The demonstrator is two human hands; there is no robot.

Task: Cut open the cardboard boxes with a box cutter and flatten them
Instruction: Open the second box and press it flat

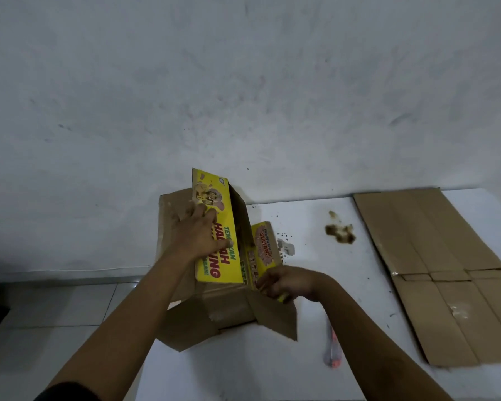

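Note:
A brown cardboard box with yellow printed flaps stands on the white table, its top and near flaps spread open. My left hand lies with straight fingers on the tall yellow flap and presses on it. My right hand is curled round a yellow-handled tool, apparently the box cutter, at the near corner of the smaller yellow flap. The blade is hidden by the hand and the cardboard.
A flattened brown cardboard sheet lies on the table's right side. A blurred pink-and-grey object lies near the front. A brown stain and dark crumbs mark the table. Tiled floor shows left; a grey wall stands behind.

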